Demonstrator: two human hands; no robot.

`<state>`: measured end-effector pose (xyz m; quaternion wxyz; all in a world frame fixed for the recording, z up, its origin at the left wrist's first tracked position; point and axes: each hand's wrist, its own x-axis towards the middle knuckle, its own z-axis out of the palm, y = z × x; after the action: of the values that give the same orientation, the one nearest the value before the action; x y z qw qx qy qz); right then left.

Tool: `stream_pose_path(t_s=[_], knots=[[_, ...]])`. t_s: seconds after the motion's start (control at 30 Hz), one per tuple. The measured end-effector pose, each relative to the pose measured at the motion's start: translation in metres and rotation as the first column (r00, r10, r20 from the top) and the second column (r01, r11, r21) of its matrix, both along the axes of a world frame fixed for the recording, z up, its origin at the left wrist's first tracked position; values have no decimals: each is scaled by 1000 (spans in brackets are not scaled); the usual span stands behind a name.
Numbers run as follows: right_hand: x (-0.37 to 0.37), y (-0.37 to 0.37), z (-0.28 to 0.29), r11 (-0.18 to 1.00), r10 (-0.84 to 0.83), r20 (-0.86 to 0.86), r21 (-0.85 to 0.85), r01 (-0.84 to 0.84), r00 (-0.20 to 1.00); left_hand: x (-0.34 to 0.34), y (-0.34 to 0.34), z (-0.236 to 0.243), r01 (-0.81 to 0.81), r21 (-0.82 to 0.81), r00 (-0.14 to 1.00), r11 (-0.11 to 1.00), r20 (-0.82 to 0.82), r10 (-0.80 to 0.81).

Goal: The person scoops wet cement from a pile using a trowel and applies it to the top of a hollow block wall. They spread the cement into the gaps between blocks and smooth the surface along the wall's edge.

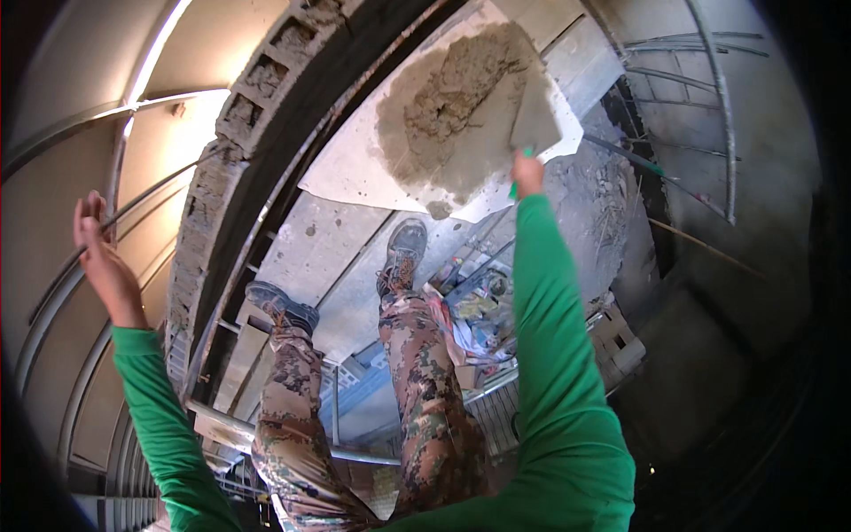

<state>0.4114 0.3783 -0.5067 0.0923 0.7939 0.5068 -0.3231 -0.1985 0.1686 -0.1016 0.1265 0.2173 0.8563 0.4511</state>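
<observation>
My right hand (528, 174) is closed around the green handle of a trowel (539, 124). Its flat blade rests at the right side of a heap of wet grey mortar (461, 89). The mortar lies on a pale board (355, 173) with a ragged edge, beyond my feet. Out to the left, my raised left hand (106, 257) has its fingers curled around a thin metal rod (146, 197) that slants up toward the block wall. Part of its grip is hidden by the hand itself.
A wall of hollow concrete blocks (199, 208) runs along the left. My shoes (406, 248) stand on scaffold planks (324, 244). A lower level with bags and clutter (483, 310) shows beneath. Scaffold tubes (722, 106) stand at the right.
</observation>
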Motion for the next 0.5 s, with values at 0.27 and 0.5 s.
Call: stream_pose_path(t_s=[0.27, 0.5], knots=[[-9, 186, -16, 737, 542, 332, 252, -627, 772, -65, -29, -35, 284, -488, 787, 825, -373, -491], [30, 99, 41, 586, 805, -88, -29, -810, 586, -101, -61, -41, 181, -634, 704, 751, -450, -550]])
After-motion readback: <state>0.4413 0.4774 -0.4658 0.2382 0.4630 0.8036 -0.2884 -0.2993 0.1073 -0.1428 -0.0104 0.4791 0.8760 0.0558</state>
